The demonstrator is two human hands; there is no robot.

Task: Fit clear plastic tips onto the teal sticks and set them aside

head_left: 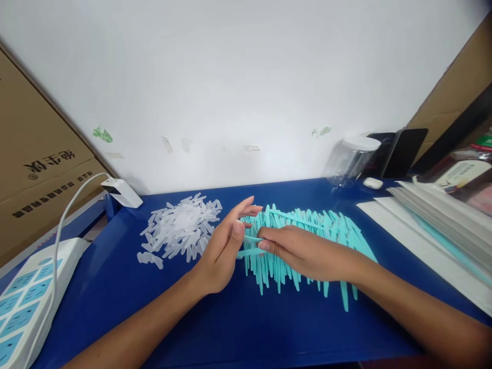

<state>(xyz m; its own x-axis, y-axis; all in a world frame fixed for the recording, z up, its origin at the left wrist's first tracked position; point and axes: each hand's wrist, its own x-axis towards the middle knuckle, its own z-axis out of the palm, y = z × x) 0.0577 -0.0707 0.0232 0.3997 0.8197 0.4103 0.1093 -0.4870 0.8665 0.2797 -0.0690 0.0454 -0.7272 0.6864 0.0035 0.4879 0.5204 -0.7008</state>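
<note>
**Two teal sticks in a pinch**

In the head view, my right hand (302,249) pinches the teal sticks (251,251) by the left end of the teal pile (277,264). My left hand (223,251) meets their other ends, fingers loosely extended; I can't tell whether it grips. A gentle, steady pinch should keep such thin pieces from twisting. Pale plastic pieces (186,223) lie left on the blue table (192,333). My right forearm (400,292) covers part of the pile; papers (407,241) hem in its right side.
</note>
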